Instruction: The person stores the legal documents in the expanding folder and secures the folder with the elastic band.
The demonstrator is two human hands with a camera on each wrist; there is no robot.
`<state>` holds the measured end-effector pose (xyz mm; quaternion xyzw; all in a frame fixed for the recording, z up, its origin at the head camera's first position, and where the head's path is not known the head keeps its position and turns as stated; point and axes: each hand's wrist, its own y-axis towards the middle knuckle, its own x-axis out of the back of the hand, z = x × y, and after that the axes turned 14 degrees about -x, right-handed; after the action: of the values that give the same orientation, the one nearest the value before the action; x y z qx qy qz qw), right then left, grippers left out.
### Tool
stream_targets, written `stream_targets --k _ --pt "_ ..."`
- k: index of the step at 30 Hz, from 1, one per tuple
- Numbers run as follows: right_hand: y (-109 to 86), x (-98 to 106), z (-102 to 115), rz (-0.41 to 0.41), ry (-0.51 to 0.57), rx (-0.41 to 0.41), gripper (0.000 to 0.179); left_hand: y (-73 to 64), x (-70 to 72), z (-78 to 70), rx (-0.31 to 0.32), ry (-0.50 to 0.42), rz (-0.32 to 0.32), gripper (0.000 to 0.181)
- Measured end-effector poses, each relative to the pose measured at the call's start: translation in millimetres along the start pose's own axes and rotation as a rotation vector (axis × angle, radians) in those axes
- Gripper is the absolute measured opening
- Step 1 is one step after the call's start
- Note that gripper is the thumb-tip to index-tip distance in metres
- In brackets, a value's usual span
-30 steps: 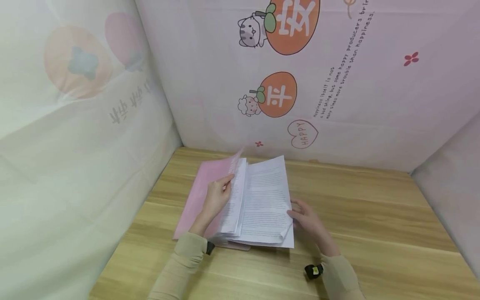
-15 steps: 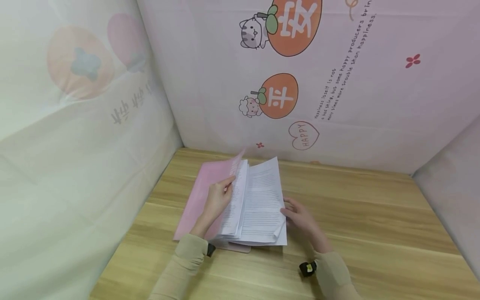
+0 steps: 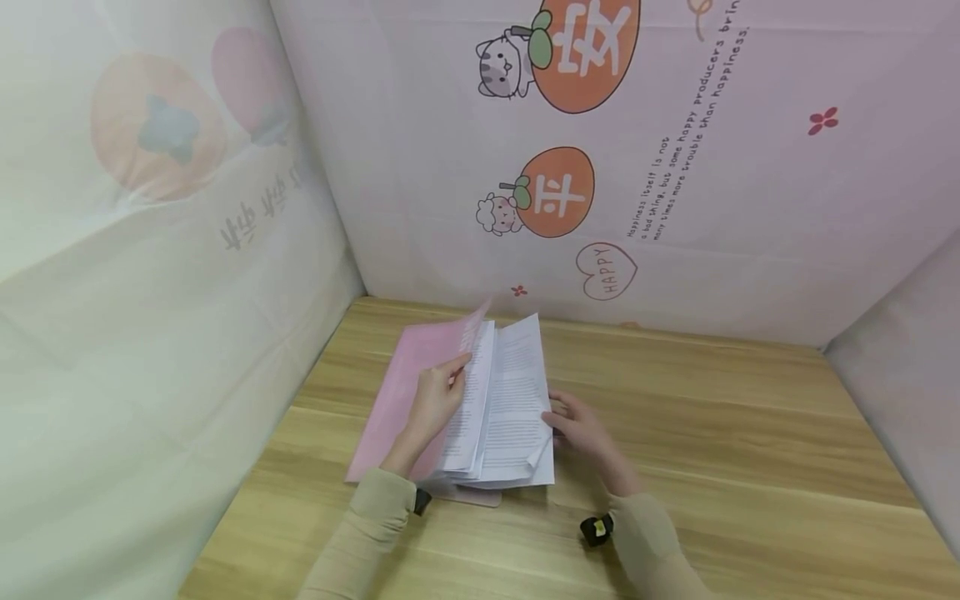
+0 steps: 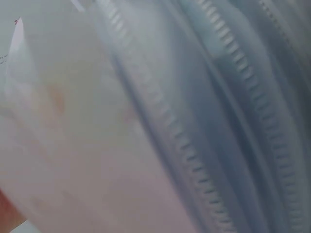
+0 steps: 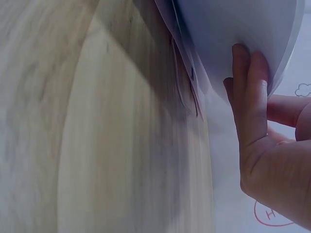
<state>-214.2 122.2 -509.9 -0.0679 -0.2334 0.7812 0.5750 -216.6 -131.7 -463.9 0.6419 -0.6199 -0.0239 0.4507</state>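
Observation:
A pink folder (image 3: 393, 396) lies spread on the table, its cover partly raised. My left hand (image 3: 435, 398) holds the folder's inner edge, thumb and finger pinching near the top of the printed pages (image 3: 467, 417). Plastic sleeves (image 4: 184, 145) with ribbed edges fill the left wrist view, blurred. On the right, printed sheets (image 3: 513, 400) stand tilted up with a curled lower corner. My right hand (image 3: 581, 429) pinches their right edge, thumb in front and fingers behind. From the right wrist view, its fingers (image 5: 252, 92) press against the back of the sheets (image 5: 218, 29).
Beneath everything is a wood-grain table (image 3: 750, 442). A printed cloth wall (image 3: 697, 250) rises along its back edge, with a pale cloth side (image 3: 225, 333) at the left and another (image 3: 900, 308) at the right. A black band (image 3: 597, 529) is by the right wrist.
My right hand has moved left, bringing the right edge of the printed sheets toward the folder so they lean more. The left hand stays in place.

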Motion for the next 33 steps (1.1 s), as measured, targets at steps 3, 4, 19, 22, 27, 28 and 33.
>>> stream_targets --k 3,4,19,22,27,28,33 --pt "0.9 -5 1 0.010 0.004 0.004 0.051 0.2 0.3 0.0 0.004 0.011 0.006 0.032" --pt "0.7 -6 2 0.017 0.000 0.010 0.051 0.3 0.3 -0.1 0.004 0.014 0.007 0.032" --pt "-11.4 -3 -6 0.070 -0.040 0.032 0.056 -1.0 -0.6 3.1 0.003 0.012 0.002 0.032" --pt "-10.9 -3 -6 0.080 -0.029 0.032 0.055 -0.5 -0.5 2.9 -0.003 0.013 0.001 0.032" --pt "-8.1 -9 -2 0.102 -0.006 0.049 0.055 -0.9 -0.3 1.7 -0.007 0.011 0.010 0.032" --pt "-6.9 -11 -2 0.106 0.004 0.048 0.055 -1.1 -0.4 1.5 -0.003 0.012 0.015 0.032" --pt "-1.9 -18 1 0.092 0.019 0.038 0.054 -1.8 -0.9 1.3 0.015 0.018 0.027 0.033"
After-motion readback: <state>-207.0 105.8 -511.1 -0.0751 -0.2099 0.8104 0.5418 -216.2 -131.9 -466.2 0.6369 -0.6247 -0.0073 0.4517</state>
